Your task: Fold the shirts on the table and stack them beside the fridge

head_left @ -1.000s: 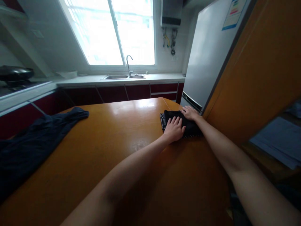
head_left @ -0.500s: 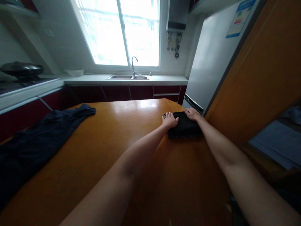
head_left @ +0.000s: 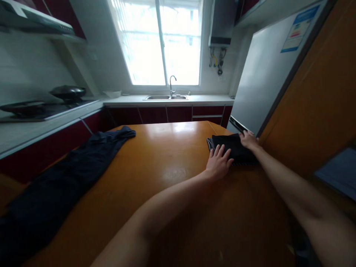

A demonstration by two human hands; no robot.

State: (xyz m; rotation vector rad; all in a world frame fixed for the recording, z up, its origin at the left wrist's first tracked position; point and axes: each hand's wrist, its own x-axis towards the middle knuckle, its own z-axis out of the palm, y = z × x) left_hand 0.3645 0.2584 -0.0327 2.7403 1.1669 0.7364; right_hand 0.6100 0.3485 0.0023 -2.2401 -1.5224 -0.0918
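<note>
A folded black garment (head_left: pixel 232 144) with a dotted trim along its near edge lies on the right part of the wooden table. My left hand (head_left: pixel 218 161) rests on its near left corner, fingers spread and pointing away from me. At the garment's far right edge is my right hand (head_left: pixel 249 140), its thumb apart from slightly bent fingers. Stacked fold layers show at the garment's left side. Along the table's left side stretches a long dark blue garment (head_left: pixel 83 167), rumpled, touched by neither hand.
The wooden table (head_left: pixel 155 155) fills the middle. A fridge (head_left: pixel 261 74) and an orange-brown wooden panel (head_left: pixel 308 96) stand close on the right. Beyond the table are a counter with a sink (head_left: pixel 158 97) and faucet (head_left: pixel 171 84). Pans (head_left: pixel 68 92) sit on the stove at left.
My left hand has slid from the garment's far left side to its near left corner, fingers spreading. My right hand stays by the far right edge. The view has shifted left and slightly up.
</note>
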